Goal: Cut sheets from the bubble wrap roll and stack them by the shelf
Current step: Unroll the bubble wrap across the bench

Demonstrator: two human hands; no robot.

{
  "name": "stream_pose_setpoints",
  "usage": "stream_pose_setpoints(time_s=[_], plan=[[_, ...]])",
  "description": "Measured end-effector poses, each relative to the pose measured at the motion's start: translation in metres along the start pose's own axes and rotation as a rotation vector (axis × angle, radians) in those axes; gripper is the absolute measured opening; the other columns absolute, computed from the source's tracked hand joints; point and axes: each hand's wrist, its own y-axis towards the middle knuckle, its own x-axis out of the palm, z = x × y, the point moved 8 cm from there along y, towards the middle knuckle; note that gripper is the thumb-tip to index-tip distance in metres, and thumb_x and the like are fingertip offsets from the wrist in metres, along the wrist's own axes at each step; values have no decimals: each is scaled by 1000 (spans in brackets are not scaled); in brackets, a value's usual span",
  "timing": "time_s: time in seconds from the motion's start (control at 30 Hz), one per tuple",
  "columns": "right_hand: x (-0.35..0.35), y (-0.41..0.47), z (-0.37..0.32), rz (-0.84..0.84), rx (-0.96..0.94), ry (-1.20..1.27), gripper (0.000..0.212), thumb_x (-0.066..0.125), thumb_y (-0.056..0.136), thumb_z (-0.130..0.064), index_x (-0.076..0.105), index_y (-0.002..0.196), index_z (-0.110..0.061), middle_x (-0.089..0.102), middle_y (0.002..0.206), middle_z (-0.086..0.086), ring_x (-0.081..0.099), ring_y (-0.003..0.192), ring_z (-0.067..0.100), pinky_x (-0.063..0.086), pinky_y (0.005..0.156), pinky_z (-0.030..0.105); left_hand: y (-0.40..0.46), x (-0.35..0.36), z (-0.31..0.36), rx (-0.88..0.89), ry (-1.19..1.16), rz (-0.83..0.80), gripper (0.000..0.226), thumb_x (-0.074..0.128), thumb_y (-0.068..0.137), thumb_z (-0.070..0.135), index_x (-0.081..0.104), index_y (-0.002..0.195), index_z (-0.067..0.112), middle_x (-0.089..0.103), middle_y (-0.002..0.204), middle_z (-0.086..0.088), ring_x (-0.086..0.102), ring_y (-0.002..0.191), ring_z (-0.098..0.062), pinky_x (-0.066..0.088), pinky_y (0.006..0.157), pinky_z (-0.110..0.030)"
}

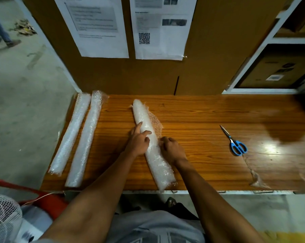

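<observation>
Bubble wrap roll [152, 146]: lies slantwise at the centre of the wooden surface [200, 120], its near end at the front edge, a loose flap spread out on its right side
Left hand [139, 141]: rests on the roll's left flank, index finger and thumb stretched along it, other fingers curled; its grip closes on nothing
Right hand [171, 149]: fingers curled, grip pinching the wrap's loose edge against the roll
Two other rolls [78, 137]: side by side, left of frame
Scissors [236, 143]: blue-handled, closed, right of centre, well apart from both hands
Shelf [264, 50]: white frame, upper right
</observation>
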Motion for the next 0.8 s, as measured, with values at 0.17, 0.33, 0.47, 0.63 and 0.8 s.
stream_pose_setpoints(time_s=[0.17, 0.33, 0.47, 0.63, 0.8], plan=[[7, 3, 15, -29, 224, 414, 50, 77, 92, -24, 49, 133, -19, 73, 112, 7, 71, 97, 27, 61, 79, 44, -12, 19, 6, 14, -103, -110, 64, 77, 89, 36, 49, 145, 27, -7, 170, 6, 22, 153, -26, 41, 115, -42], [31, 1, 37, -49, 378, 690, 53, 82, 85, -24, 52, 129, -19, 74, 106, 10, 74, 92, 35, 63, 80, 55, -16, 18, 17, 93, -192, -180, 70, 57, 83, -7, 53, 143, 29, 8, 171, 0, 14, 157, -20, 30, 118, -26], [33, 0, 41, -57, 412, 795, 8, 72, 92, -17, 67, 98, -20, 78, 90, 11, 77, 86, 36, 62, 81, 59, -18, 17, 21, 67, -216, -177, 53, 57, 89, -1, 64, 133, 29, 21, 168, -2, 24, 154, -22, 30, 110, -21], [55, 17, 63, -52, 399, 830, 18, 66, 73, -27, 71, 90, -21, 78, 90, 10, 75, 86, 36, 62, 78, 60, -22, 26, 23, 105, -36, -179, 59, 80, 83, 42, 56, 136, 40, 9, 168, 1, 20, 148, -34, 35, 115, -47], [39, 9, 67, 40, 396, 1062, 31, 70, 76, -38, 70, 95, -14, 78, 96, 14, 74, 94, 38, 61, 86, 62, -20, 14, 20, 99, 40, -146, 67, 66, 91, 22, 42, 147, 50, -3, 170, 7, 12, 149, -34, 37, 115, -52]])
